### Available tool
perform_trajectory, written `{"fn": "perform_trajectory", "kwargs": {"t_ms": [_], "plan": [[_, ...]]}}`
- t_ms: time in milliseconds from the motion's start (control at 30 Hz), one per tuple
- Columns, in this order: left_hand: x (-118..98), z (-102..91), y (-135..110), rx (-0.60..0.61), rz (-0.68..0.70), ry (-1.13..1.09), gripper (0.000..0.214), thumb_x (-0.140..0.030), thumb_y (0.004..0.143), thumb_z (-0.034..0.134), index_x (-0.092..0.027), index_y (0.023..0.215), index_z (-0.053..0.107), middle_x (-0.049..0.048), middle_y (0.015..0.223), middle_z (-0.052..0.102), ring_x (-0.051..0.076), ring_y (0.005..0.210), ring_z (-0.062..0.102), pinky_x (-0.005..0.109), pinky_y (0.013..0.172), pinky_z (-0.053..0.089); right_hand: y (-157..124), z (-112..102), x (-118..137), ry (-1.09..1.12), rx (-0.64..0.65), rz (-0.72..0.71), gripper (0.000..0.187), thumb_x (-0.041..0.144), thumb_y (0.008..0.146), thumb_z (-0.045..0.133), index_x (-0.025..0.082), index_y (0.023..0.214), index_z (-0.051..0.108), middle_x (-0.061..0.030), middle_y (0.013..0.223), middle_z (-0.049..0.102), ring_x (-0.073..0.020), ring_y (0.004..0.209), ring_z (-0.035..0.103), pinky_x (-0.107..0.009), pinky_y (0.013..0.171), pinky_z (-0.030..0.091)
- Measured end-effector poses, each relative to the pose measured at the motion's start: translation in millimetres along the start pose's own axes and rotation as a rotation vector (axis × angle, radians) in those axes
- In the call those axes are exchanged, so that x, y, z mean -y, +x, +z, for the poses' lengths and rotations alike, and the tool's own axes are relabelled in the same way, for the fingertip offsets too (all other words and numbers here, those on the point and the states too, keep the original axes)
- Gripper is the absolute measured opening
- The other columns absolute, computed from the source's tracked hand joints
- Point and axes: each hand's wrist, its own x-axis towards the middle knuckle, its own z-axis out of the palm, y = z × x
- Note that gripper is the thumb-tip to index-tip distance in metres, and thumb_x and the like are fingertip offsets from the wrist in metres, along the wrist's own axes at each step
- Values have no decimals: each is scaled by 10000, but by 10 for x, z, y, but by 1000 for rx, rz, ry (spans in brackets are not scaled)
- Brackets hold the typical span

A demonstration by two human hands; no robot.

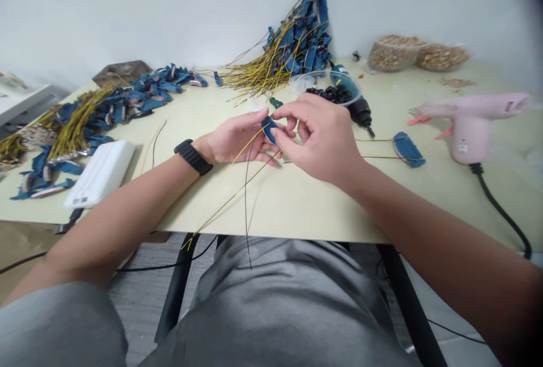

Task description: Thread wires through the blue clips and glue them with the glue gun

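Observation:
Between my hands is a small blue piece point(268, 129) with a rough, cloth-like look and thin yellow and black wires point(245, 183) trailing toward the table's front edge. My left hand point(237, 138), palm up with a dark band at the wrist, holds the piece between thumb and fingers. From the right, my right hand point(324, 138) pinches the same piece with thumb and forefinger, partly covering it. Just beyond the fingertips sits a small dark green object point(275, 103). Right of my right hand lies another blue piece point(408, 149) with its wires.
A heap of blue wired pieces point(311, 39) leans on the wall, and more point(159, 81) lie left. A clear bowl of black parts point(333, 94), a rotary tool point(360, 112), a pink glue gun point(469, 112), a white power bank point(100, 175) and bags of beige bits point(394, 53) surround the work.

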Motion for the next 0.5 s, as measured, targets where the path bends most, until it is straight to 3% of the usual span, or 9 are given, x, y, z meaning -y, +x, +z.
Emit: {"fn": "perform_trajectory", "kwargs": {"t_ms": [333,500], "plan": [[10,-44,-7,23,-34,-13,580,-756,1030,910,-209,1165,777,150,1147,881,261,1049,840,421,1011,761,2,-2,-12,-1,8,-7,181,175,1082,744,229,1162,897,-87,1106,817,-240,862,695,-422,856,539],[33,-79,10,42,-35,-14,611,-789,1017,923,-206,1144,789,172,1122,907,282,1096,877,403,1009,759,20,18,-23,1,-26,-4,118,147,1079,766,228,1035,840,-59,1012,773,-214,808,647,-413,846,524]]}}
